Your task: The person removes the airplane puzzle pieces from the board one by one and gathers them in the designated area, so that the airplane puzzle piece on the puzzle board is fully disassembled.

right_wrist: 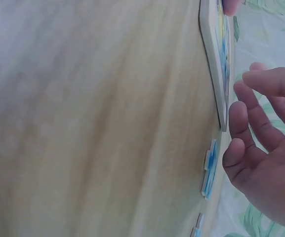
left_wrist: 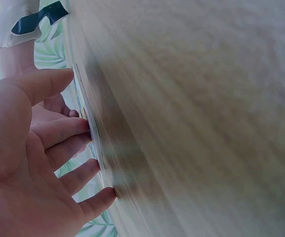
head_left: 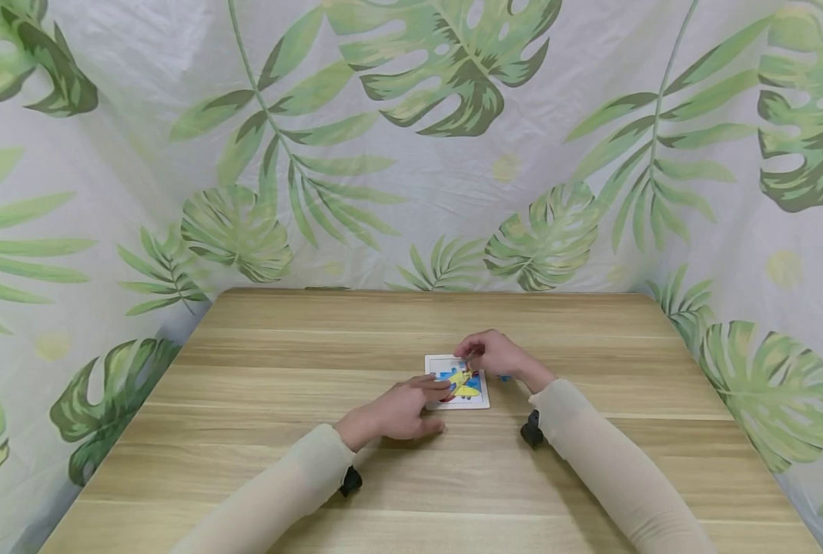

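A small white-framed jigsaw puzzle [head_left: 482, 405] with a yellow airplane on blue lies flat on the table. My left hand [head_left: 404, 408] reaches over its left side, straight fingers resting on the picture and thumb spread toward me. In the left wrist view, the fingertips of that hand [left_wrist: 38, 153] meet the puzzle's edge. Over the upper right corner hovers my right hand [head_left: 497, 355], fingers loosely bent. Nothing shows between its fingers [right_wrist: 246, 116] in the right wrist view. Beside the board lies a loose blue puzzle piece [right_wrist: 210, 170], partly under the right hand in the head view.
Another loose piece [right_wrist: 197, 228] lies farther along the table, cut off by the frame's edge. The wooden table [head_left: 300, 338] runs back to a leaf-printed cloth [head_left: 383, 177]. A black wrist camera [head_left: 532, 431] hangs under the right sleeve, another [head_left: 351, 482] under the left.
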A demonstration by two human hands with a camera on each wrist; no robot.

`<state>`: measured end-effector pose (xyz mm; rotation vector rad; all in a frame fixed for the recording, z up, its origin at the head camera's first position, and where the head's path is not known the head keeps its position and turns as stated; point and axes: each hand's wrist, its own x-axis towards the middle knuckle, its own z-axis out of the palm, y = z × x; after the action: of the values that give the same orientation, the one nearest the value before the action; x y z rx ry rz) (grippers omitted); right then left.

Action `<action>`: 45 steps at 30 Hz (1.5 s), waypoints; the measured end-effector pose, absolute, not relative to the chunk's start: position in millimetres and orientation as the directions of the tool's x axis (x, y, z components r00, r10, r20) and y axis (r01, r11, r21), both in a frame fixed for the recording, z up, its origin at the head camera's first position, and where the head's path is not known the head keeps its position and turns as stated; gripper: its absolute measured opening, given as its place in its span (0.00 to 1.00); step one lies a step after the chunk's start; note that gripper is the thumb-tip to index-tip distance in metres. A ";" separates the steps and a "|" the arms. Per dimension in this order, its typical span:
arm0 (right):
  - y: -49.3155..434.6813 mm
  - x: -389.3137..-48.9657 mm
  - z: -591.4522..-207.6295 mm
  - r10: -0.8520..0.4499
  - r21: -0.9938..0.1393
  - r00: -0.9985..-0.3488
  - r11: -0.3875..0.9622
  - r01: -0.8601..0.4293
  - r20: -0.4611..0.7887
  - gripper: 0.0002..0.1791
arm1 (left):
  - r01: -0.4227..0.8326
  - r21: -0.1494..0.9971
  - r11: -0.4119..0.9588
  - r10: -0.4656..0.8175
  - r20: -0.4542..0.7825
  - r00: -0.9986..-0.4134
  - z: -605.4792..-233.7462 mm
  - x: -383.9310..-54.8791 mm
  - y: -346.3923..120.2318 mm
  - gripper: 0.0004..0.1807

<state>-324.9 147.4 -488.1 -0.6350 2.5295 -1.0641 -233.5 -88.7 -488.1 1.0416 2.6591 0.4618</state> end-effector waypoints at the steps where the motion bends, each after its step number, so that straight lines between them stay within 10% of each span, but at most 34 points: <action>1: 147.6 -325.2 -488.5 -0.510 -0.732 -0.852 0.626 -0.270 -0.122 0.14 | 0.612 0.379 0.694 0.691 -0.112 -0.714 -487.7 -233.5 -88.6 0.31; 45: 152.4 -328.0 -489.2 -0.430 -0.744 -0.894 0.637 -0.200 -0.128 0.08 | 0.611 0.377 0.696 0.689 -0.112 -0.716 -486.5 -232.4 -88.4 0.31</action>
<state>-328.0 152.4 -489.2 -0.5075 2.5664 -1.1145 -232.4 -88.4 -486.5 1.0386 2.6622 0.4622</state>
